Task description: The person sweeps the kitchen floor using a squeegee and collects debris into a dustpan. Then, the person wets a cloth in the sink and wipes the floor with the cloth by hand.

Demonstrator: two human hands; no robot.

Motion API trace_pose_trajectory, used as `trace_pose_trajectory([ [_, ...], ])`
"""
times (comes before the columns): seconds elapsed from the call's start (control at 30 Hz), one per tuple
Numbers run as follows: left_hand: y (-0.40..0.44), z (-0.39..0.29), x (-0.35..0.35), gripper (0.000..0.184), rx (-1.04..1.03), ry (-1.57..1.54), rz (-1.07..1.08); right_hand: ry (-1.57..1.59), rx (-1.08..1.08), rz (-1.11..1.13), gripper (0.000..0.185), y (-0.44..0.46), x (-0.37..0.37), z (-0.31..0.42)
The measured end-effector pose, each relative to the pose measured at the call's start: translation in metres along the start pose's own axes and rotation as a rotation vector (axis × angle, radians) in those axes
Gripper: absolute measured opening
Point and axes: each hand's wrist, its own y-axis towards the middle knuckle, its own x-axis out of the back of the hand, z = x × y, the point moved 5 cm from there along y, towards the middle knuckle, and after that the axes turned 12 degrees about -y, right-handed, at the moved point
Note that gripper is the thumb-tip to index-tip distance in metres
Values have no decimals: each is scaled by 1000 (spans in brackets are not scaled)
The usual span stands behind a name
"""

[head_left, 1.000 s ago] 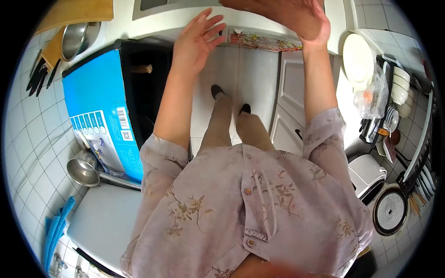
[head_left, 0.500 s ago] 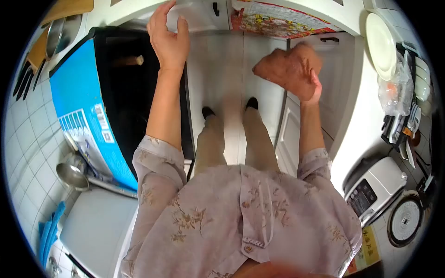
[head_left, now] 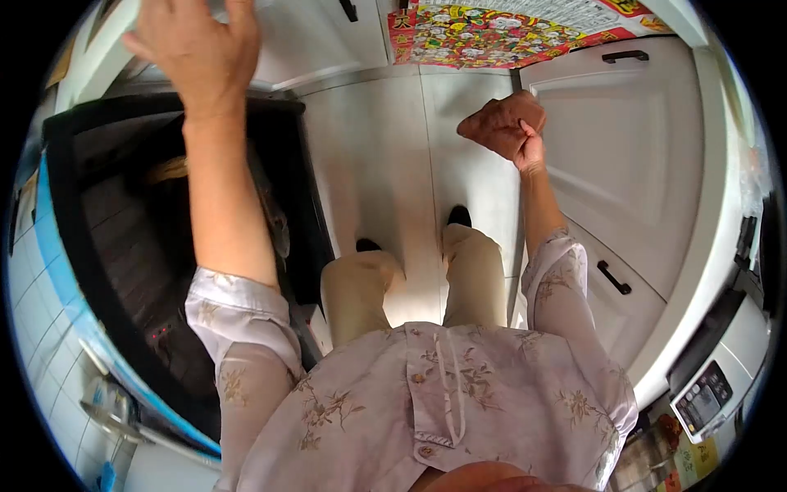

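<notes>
My right hand grips a crumpled brown cloth, held out over the floor in front of the white cabinet doors. The thumb presses on the cloth. Its other fingers are hidden behind the fabric. At the upper left, my left hand is raised with its fingers apart, and nothing shows in it. Its fingertips run past the top of the view, close to the white counter edge. Below my left forearm lies a black glass-topped stove with a thick dark rim.
White cabinet doors with black handles line the right side. A red and yellow patterned sheet hangs at the top. On the right counter stands a white appliance with a display. A metal ladle lies at the lower left.
My left hand has moved up and left, towards the counter edge. The cloth stays in my right hand, a little lower and farther left. My view has tilted and turned.
</notes>
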Motion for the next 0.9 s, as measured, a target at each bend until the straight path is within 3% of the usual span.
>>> trace_pose_trajectory([
  [0.07, -5, 6, -5, 39, -57, 94, -33, -46, 53, -71, 42, 25, 7, -5],
  [0.13, -7, 8, -10, 39, -110, 83, -53, -324, 392, -202, 43, 49, 7, 5],
  [0.17, -9, 13, -13, 39, -120, 86, -68, -596, 480, -176, 49, 83, 26, -2],
  [0.2, -11, 16, -14, 39, -154, 113, -134, -586, 496, -170, 49, 97, 26, -8],
  [0.27, -14, 22, -14, 40, -198, 146, -216, -1206, 485, -189, 57, 129, 21, -35],
  [0.33, -8, 35, -20, 49, -317, 145, -186, -1567, 446, 0, 67, 172, 19, -81],
  [0.4, -1, 46, -23, 59, -431, 151, -144, -1878, 738, -244, 74, 178, 5, -106],
  [0.43, 2, 41, -25, 64, -487, 159, -121, -1880, 589, -190, 72, 180, 1, -114],
  [0.47, -2, 38, -27, 67, -535, 159, -98, -1875, 595, -192, 72, 184, 1, -121],
  [0.53, -9, 22, -31, 68, -559, 186, -54, -2244, 536, -245, 66, 194, 7, -138],
  [0.6, -18, 6, -33, 66, -502, 233, -9, -2294, 495, -203, 65, 205, 12, -135],
  [0.73, -15, 9, -36, 65, -385, 228, -9, -2288, 638, -325, 64, 243, 23, -91],
  [0.8, -14, 15, -38, 65, -354, 197, -11, -2254, 481, -383, 63, 251, 24, -51],
  [0.9, -21, 3, -46, 65, -331, 142, -62, -2197, 500, -328, 61, 252, 22, -16],
])
